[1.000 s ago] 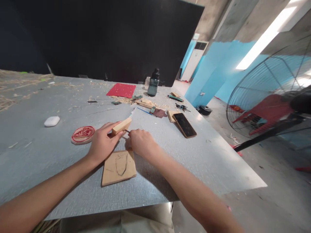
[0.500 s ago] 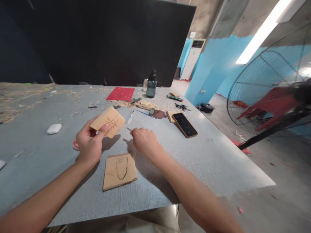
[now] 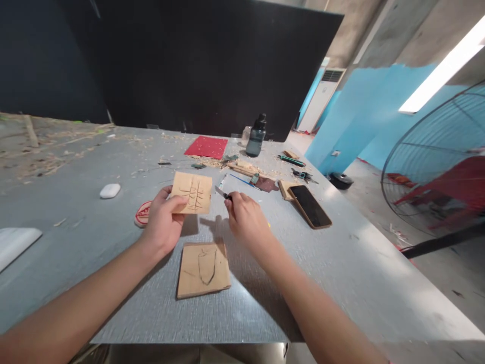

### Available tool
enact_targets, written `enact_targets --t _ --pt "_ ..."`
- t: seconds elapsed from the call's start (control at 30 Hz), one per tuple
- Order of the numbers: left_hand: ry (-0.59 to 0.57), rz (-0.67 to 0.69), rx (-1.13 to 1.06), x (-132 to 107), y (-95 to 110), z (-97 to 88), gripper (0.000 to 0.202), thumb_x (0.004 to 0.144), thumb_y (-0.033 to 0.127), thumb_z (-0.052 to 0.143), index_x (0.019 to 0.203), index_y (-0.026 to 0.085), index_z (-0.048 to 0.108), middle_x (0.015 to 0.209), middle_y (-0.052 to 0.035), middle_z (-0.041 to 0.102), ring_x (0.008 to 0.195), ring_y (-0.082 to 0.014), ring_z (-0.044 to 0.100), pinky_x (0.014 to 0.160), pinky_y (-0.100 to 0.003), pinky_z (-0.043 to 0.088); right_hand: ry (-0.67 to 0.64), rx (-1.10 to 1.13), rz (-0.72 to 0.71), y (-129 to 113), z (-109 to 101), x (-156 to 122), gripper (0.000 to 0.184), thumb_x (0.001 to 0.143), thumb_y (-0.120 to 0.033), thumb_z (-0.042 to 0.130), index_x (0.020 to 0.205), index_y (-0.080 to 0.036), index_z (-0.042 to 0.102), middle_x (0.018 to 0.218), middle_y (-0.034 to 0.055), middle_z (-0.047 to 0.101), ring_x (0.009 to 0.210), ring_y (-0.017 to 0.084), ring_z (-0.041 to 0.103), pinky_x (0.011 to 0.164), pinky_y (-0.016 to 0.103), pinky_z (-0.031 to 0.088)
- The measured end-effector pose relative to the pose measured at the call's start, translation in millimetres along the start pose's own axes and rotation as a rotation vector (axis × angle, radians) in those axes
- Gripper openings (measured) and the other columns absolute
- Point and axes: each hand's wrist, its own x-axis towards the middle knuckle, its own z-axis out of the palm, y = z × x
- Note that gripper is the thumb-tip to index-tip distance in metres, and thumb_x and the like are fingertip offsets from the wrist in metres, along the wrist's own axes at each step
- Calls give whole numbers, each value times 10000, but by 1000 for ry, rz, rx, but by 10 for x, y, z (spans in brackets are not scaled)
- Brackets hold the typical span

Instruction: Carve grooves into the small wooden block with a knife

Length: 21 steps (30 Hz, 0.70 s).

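Wood block [image 3: 202, 191] with branching lines is above the grey table [image 3: 151, 318], pinched by thumb and fingers of my left hand [image 3: 164, 222]. My right hand [image 3: 246, 215] curls around a small knife [image 3: 221, 192], its blade apart from the block; nearer to me lies a square board [image 3: 189, 273].

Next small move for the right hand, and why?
Probably bring the knife to the marked face of the block. The left hand holds the block with that face in view, and the right hand grips the knife, its tip angled toward the block with a gap between them.
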Motion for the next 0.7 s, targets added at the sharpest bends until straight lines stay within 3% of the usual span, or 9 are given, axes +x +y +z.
enact_targets --t 0.23,0.43,0.6,0.7 --pt "-64 -25 57 8 19 24 417 581 217 694 996 184 667 985 -58 784 948 -280 751 751 -350 584 -47 -42 13 49 -26 28 298 1152 -312 371 1177 -153 621 1068 106 734 876 230 646 658 347 279" --pt "-56 -3 117 -19 28 39 476 560 191 709 1030 208 639 894 -10 751 775 -204 708 640 -278 536 -67 -19 -38 36 -67 -3 359 1160 -389 295 1202 -197 596 1007 70 758 750 197 641 613 353 245" --pt "-58 2 195 -44 -32 23 532 564 174 739 1086 236 655 834 15 748 683 -182 682 589 -256 517 -103 -121 -63 49 22 -8 376 1105 -512 451 1130 -199 658 890 86 778 732 229 678 593 343 245" --pt "-88 31 270 -40 -78 -19 513 612 193 749 1116 247 667 872 1 763 710 -203 706 590 -270 527 -146 -161 -40 80 102 25 362 1087 -473 496 1052 -194 724 926 113 791 759 242 703 599 329 295"
